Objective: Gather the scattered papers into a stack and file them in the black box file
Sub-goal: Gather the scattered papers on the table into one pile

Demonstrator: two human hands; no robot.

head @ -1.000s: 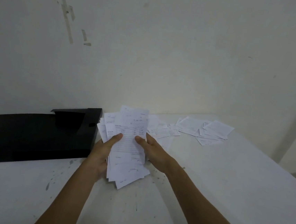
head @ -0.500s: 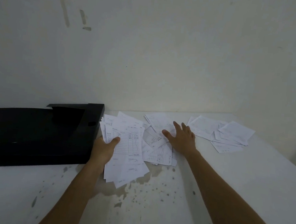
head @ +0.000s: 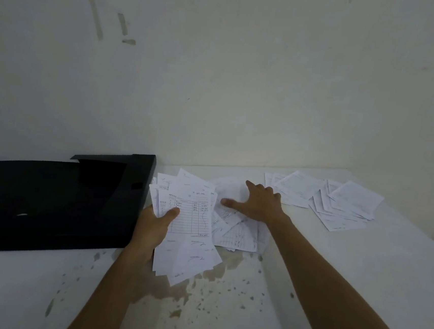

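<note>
The person is standing at a white table (head: 333,268). The left hand (head: 151,227) is gripping an untidy stack of papers (head: 191,230), thumb on the top sheet, just beside the black box file (head: 48,201) that is lying open at the left. The right hand (head: 257,205) is lying flat with fingers spread, pressing on a small pile of loose sheets (head: 236,232). More scattered papers (head: 339,202) are lying at the far right, near the wall (head: 245,74).
</note>
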